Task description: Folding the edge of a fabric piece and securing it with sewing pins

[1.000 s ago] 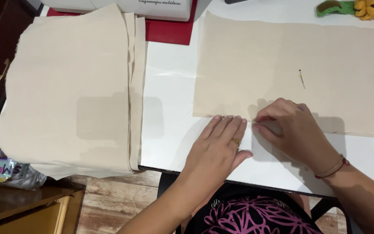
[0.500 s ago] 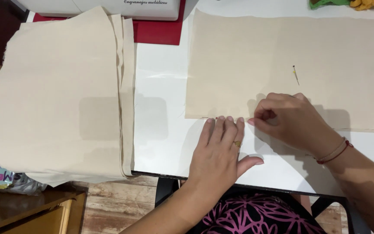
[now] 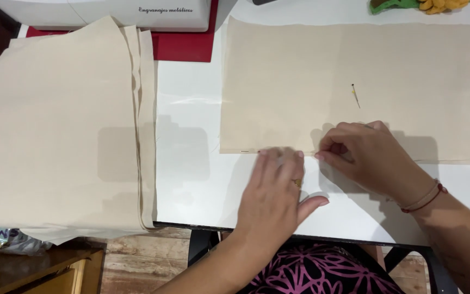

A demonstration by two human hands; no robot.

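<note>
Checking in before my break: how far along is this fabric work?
One pin already sits in the flat beige fabric piece. In hand: the left hand presses its near edge flat while the right hand pinches that edge. Left: a stack of similar beige pieces lies untouched beside it.

Two bare forearms come in from six o'clock, no sleeves on either. The left hand (image 3: 276, 188) carries a ring (image 3: 297, 183) with a small yellowish glint on one finger. The right hand (image 3: 365, 158) has no ring that shows, but its wrist wears thin cords (image 3: 425, 198): a red string and a paler one beside it, looped close together. Down at six o'clock, between the arms, there's a dark garment (image 3: 322, 272) printed with pink swirling flower shapes across the lap.
</note>
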